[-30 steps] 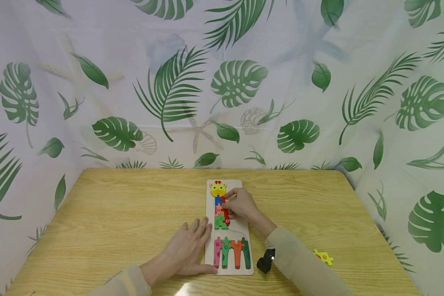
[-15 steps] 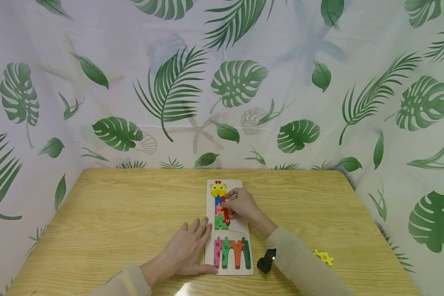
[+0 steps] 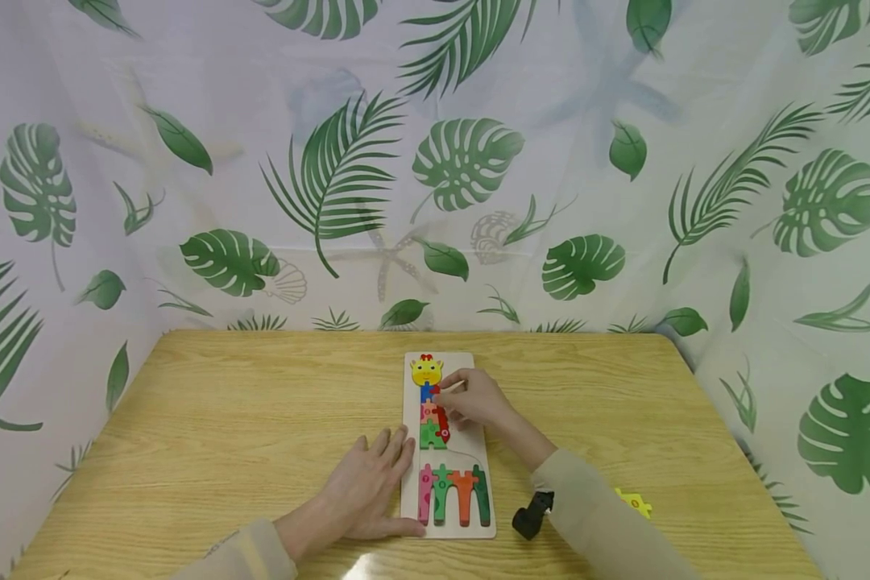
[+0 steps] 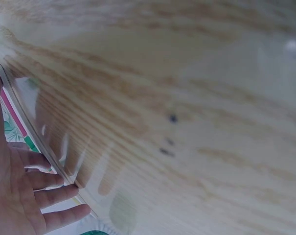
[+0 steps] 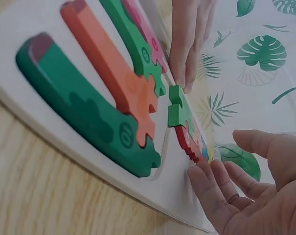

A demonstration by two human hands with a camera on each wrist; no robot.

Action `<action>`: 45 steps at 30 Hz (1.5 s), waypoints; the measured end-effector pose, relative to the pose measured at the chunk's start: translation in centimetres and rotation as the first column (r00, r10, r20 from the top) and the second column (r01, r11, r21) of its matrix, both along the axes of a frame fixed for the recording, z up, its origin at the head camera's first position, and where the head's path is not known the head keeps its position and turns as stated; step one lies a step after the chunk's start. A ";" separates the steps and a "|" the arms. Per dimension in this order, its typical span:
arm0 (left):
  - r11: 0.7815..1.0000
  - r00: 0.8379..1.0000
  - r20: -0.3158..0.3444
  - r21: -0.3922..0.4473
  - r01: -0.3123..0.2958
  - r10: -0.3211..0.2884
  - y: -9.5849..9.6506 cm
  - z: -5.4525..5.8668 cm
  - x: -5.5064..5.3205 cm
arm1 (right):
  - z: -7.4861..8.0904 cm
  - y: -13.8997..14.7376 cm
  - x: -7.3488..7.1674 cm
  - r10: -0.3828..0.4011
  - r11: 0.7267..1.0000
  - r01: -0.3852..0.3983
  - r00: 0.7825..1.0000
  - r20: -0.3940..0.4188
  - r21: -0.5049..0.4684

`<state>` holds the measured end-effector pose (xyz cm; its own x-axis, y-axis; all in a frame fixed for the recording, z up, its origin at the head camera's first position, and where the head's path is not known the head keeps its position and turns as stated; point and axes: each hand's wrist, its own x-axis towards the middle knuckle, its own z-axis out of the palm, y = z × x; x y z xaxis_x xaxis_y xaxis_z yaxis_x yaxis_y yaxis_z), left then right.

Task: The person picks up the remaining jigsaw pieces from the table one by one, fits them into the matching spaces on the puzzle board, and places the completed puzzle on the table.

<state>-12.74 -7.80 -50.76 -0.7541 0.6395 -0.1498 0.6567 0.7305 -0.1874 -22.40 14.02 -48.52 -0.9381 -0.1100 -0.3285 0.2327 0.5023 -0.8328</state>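
Observation:
A giraffe jigsaw puzzle board (image 3: 468, 364) lies lengthwise on the table. On it sit a yellow head (image 3: 427, 372), blue, orange and green neck pieces, and a row of leg pieces (image 5: 84, 115). My left hand (image 3: 368, 487) rests with spread fingers along the board's left edge. Fingertips of my right hand (image 3: 474, 399) are right at the red mane piece (image 5: 186, 142) along the neck. In the right wrist view its fingers are loosely bent and the thumb stands apart. The hand covers part of the mane in the head view.
A yellow puzzle piece (image 3: 634, 503) lies on the table to the right, partly hidden by the right sleeve. A small black device (image 3: 532, 515) sits at the right wrist. A leaf-printed curtain (image 3: 507, 266) stands behind the wooden table (image 3: 261, 387).
My right forearm and the black device have shifted slightly right, with the right fingertips staying near the red mane piece. The left hand keeps its place on the board's edge.

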 end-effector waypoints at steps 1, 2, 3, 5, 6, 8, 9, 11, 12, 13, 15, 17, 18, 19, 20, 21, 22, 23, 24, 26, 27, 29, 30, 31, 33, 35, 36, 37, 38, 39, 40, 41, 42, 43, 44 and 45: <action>1.000 1.000 0.002 0.000 0.000 0.000 0.0 0.0 0.0 | 0.1 0.1 0.1 0.009 1.000 -0.009 1.000 -0.006 0.012; 1.000 1.000 0.003 0.001 0.000 0.000 0.0 0.0 0.0 | 0.2 0.2 0.1 0.014 1.000 -0.014 1.000 -0.007 0.017; 1.000 1.000 0.004 0.002 0.000 0.000 0.0 0.0 0.0 | 0.3 0.2 0.1 0.019 1.000 -0.019 1.000 -0.007 0.023; 1.000 1.000 0.003 0.003 0.001 -0.001 0.0 0.0 0.0 | 0.4 0.4 0.1 0.027 0.999 -0.026 1.000 -0.008 0.030; 1.000 1.000 0.002 0.003 0.001 -0.001 0.0 0.0 0.0 | 0.5 0.4 0.1 0.031 0.999 -0.031 0.999 -0.009 0.032; 1.000 1.000 -0.003 0.002 0.002 -0.002 -0.1 0.0 -0.1 | 0.5 0.6 0.1 0.037 0.999 -0.037 0.999 -0.004 0.029; 1.000 1.000 -0.005 0.001 0.003 -0.003 -0.1 0.0 -0.1 | 0.6 0.7 0.2 0.041 0.999 -0.041 0.999 -0.002 0.025; 1.000 1.000 -0.006 0.003 0.003 -0.003 -0.1 0.0 0.0 | 0.8 0.8 0.3 0.058 0.998 -0.058 0.998 -0.007 0.022; 1.000 1.000 -0.007 0.002 0.003 -0.003 -0.1 0.0 0.0 | 0.9 0.9 0.3 0.066 0.998 -0.065 0.998 -0.010 0.024; 1.000 1.000 -0.008 0.001 0.002 -0.002 -0.1 0.0 0.0 | 1.1 1.0 0.4 0.072 0.997 -0.071 0.997 -0.010 0.023; 1.000 1.000 -0.008 0.002 0.001 -0.001 -0.1 0.0 0.0 | 1.3 1.2 0.5 0.094 0.995 -0.094 0.995 -0.015 0.027; 1.000 1.000 -0.010 0.000 0.000 0.000 -0.1 0.0 0.0 | 1.6 1.4 0.7 0.110 0.993 -0.110 0.994 -0.016 0.033; 1.000 1.000 -0.011 0.000 0.001 -0.001 -0.1 0.0 0.0 | 1.8 1.5 0.7 0.117 0.992 -0.117 0.993 -0.018 0.039; 1.000 1.000 -0.012 0.000 0.001 -0.001 -0.1 0.0 0.0 | 2.0 1.6 0.8 0.129 0.991 -0.128 0.991 -0.018 0.042; 1.000 1.000 -0.012 0.001 0.001 -0.001 -0.1 0.0 0.0 | 2.1 1.7 0.9 0.143 0.989 -0.141 0.990 -0.023 0.050; 1.000 1.000 -0.013 0.001 0.000 0.000 -0.1 0.0 0.0 | 2.3 1.7 1.0 0.151 0.987 -0.150 0.988 -0.027 0.058; 1.000 1.000 -0.013 0.003 0.000 0.000 -0.1 0.0 0.1 | 2.4 1.8 1.1 0.159 0.985 -0.157 0.987 -0.032 0.068; 1.000 1.000 -0.012 0.005 -0.001 0.001 -0.1 0.0 0.0 | 2.5 1.9 1.1 0.173 0.983 -0.170 0.984 -0.037 0.076; 1.000 1.000 -0.013 0.006 -0.001 0.001 -0.1 0.0 0.1 | 2.6 2.1 1.2 0.192 0.979 -0.188 0.980 -0.044 0.081; 1.000 1.000 -0.012 0.008 -0.002 0.002 -0.1 0.0 0.1 | 2.6 2.5 1.4 0.229 0.970 -0.224 0.972 -0.057 0.093; 1.000 1.000 -0.011 0.008 -0.003 0.003 -0.1 0.0 0.1 | 2.6 2.6 1.4 0.243 0.967 -0.236 0.968 -0.060 0.097; 1.000 1.000 -0.007 0.010 -0.002 0.003 -0.1 0.1 0.1 | 2.7 3.0 1.5 0.280 0.957 -0.273 0.958 -0.065 0.100; 1.000 1.000 -0.006 0.010 -0.002 0.002 -0.1 0.1 0.1 | 2.8 3.1 1.6 0.299 0.951 -0.291 0.952 -0.070 0.103; 1.000 1.000 -0.004 0.010 -0.002 0.002 -0.1 0.1 0.1 | 2.8 3.3 1.6 0.312 0.947 -0.304 0.947 -0.071 0.106; 1.000 1.000 -0.003 0.010 -0.001 0.001 -0.1 0.1 0.1 | 2.8 3.6 1.7 0.340 0.938 -0.331 0.937 -0.078 0.109; 1.000 1.000 -0.005 0.008 0.000 0.000 -0.1 0.1 0.1 | 2.8 3.9 1.8 0.376 0.924 -0.364 0.922 -0.097 0.115; 1.000 1.000 -0.007 0.006 0.000 0.000 -0.1 0.2 0.1 | 2.8 4.1 1.9 0.388 0.919 -0.376 0.916 -0.105 0.120; 1.000 1.000 -0.008 0.005 0.001 0.000 -0.1 0.2 0.1 | 2.8 4.2 1.9 0.397 0.915 -0.384 0.911 -0.110 0.126; 1.000 1.000 -0.008 0.004 0.001 -0.001 -0.1 0.1 0.1 | 2.7 4.4 2.0 0.409 0.909 -0.393 0.905 -0.118 0.137; 1.000 1.000 -0.010 0.003 0.001 -0.001 -0.1 0.1 0.1 | 2.7 4.6 2.0 0.421 0.903 -0.402 0.898 -0.125 0.153; 1.000 1.000 -0.010 0.001 0.001 -0.001 -0.1 0.1 0.1 | 2.7 4.7 2.1 0.427 0.899 -0.405 0.895 -0.128 0.164; 1.000 1.000 -0.011 0.002 0.001 -0.001 -0.1 0.1 0.1 | 2.8 4.8 2.2 0.434 0.894 -0.409 0.891 -0.132 0.180; 1.000 1.000 -0.013 0.001 0.001 -0.001 -0.1 0.1 0.1 | 2.8 5.0 2.3 0.435 0.892 -0.409 0.891 -0.128 0.191; 1.000 1.000 -0.013 0.001 0.001 -0.001 -0.1 0.1 0.1 | 2.8 5.1 2.4 0.442 0.888 -0.412 0.888 -0.127 0.205; 1.000 1.000 -0.016 0.000 0.001 -0.001 -0.1 0.1 0.1 | 2.8 5.2 2.5 0.449 0.882 -0.415 0.884 -0.129 0.224; 1.000 1.000 -0.018 -0.002 0.002 -0.002 -0.1 0.0 0.1 | 2.8 5.3 2.6 0.453 0.877 -0.416 0.882 -0.128 0.239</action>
